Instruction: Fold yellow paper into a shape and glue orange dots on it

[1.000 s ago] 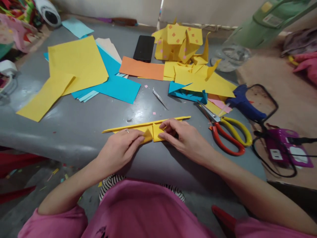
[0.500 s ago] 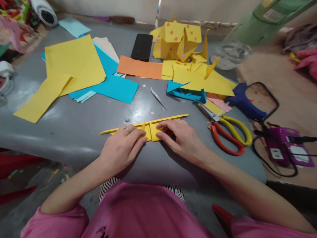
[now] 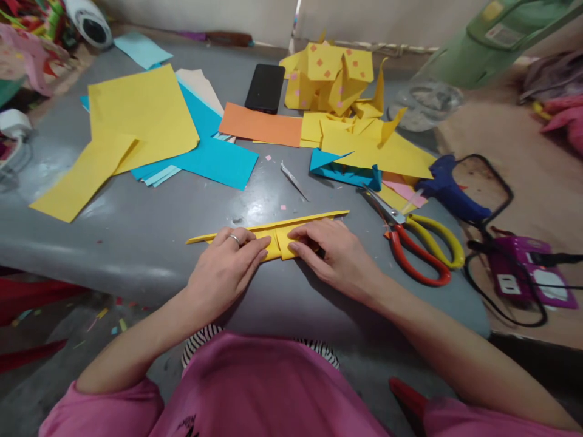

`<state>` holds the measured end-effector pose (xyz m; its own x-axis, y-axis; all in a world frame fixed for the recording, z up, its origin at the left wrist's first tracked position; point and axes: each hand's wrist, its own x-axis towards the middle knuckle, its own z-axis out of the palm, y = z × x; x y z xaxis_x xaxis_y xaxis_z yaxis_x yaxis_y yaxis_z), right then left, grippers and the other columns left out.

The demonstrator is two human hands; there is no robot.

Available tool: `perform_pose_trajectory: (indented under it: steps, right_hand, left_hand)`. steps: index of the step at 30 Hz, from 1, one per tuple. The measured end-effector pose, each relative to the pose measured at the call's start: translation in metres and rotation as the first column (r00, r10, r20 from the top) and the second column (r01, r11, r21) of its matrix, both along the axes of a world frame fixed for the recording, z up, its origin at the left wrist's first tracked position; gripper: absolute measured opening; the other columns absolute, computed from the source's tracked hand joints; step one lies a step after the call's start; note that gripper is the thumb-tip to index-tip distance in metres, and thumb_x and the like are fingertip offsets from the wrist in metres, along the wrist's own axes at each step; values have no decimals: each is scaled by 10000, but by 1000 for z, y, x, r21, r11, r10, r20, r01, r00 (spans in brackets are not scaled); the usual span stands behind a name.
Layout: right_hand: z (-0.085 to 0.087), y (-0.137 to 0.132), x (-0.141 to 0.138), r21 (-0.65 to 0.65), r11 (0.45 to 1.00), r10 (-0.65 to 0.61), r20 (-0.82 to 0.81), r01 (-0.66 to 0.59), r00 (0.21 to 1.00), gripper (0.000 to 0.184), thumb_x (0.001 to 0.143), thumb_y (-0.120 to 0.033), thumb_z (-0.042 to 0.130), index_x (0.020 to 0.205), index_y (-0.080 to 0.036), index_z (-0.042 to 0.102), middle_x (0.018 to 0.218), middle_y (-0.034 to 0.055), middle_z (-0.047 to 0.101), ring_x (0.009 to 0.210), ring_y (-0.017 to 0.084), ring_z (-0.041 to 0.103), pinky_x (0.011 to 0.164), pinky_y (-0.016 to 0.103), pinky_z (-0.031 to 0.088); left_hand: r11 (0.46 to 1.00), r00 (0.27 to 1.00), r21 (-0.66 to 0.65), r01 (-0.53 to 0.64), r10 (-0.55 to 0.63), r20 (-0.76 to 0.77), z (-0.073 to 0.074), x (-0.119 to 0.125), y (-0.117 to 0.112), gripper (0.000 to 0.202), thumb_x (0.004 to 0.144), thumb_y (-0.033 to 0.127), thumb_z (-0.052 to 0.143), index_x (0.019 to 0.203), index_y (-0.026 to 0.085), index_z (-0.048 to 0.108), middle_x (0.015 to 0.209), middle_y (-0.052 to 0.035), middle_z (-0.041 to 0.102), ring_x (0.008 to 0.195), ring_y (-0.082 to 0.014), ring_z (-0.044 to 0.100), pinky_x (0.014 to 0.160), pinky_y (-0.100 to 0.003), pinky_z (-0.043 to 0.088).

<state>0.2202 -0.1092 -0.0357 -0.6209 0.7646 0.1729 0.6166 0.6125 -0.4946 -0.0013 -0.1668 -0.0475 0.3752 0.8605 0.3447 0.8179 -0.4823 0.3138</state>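
A folded piece of yellow paper (image 3: 285, 246) lies near the front edge of the grey table (image 3: 182, 209). It has a long narrow strip along its far side and a slit or overlap near its middle. My left hand (image 3: 225, 264), with a ring on one finger, pinches the paper left of that line. On the other side, my right hand (image 3: 334, 255) grips it between thumb and fingers. The paper's outer parts are partly hidden beneath both hands. Scissors (image 3: 403, 233) with one red and one yellow handle lie to the right of my right hand.
Yellow sheets (image 3: 141, 118), blue paper (image 3: 223, 159) and an orange strip (image 3: 262, 124) lie beyond my hands. Farther back are a phone (image 3: 265, 88) and a spotted yellow paper model (image 3: 339, 70). A blue glue gun (image 3: 455, 188) with its cord and a green bottle (image 3: 487, 48) stand right.
Both hands stay on the yellow paper. The small upright flap near my left fingers now lies flatter, and the left fingertips sit slightly differently. The whole view has shifted a little.
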Motion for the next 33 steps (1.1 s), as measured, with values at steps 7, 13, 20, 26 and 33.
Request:
perform_pose_trajectory:
  steps: [7,13,20,26,33]
  right_hand:
    - [-10,0,-3,150,989,-16,-32,21,999,185,988,-299,530,1030,-165,652,901,87,705,836,214,614,773,339,461]
    - [-10,1,-3,234,972,23,37,-31,999,246,1011,-320,497,907,-172,664,875,90,693,818,211,596,763,343,472]
    - [5,1,7,56,990,127,58,-130,990,210,970,-350,579,1000,-161,665,981,109,693,911,222,632,811,351,514]
    - [5,-3,11,181,979,66,147,-93,987,185,979,-298,555,1015,-154,665,928,107,683,846,225,635,740,337,518]
    - [-3,3,14,222,975,-8,61,-6,998,194,977,-301,566,1011,-151,683,949,109,683,882,215,641,787,326,529]
  left_hand:
    - [995,996,80,-63,68,-59,-5,1,4,275,1016,239,457,1166,197,683,1041,-92,670,818,-199,552,749,-330,490]
    - [996,997,93,11,-4,-79,-1,-1,9,258,1012,182,439,1045,176,695,1031,-78,710,842,-204,591,772,-333,497]
    - [981,987,149,127,-110,-117,3,-7,15,258,1022,322,484,1044,164,687,1011,-76,733,866,-190,641,808,-322,508]
    - [939,929,95,330,-305,-209,4,-15,56,231,1018,319,495,1065,183,675,994,-48,739,850,-176,665,758,-279,490]
    - [923,885,66,378,-340,-319,10,-5,79,209,997,177,482,943,180,685,1019,-54,739,801,-190,651,677,-285,484]
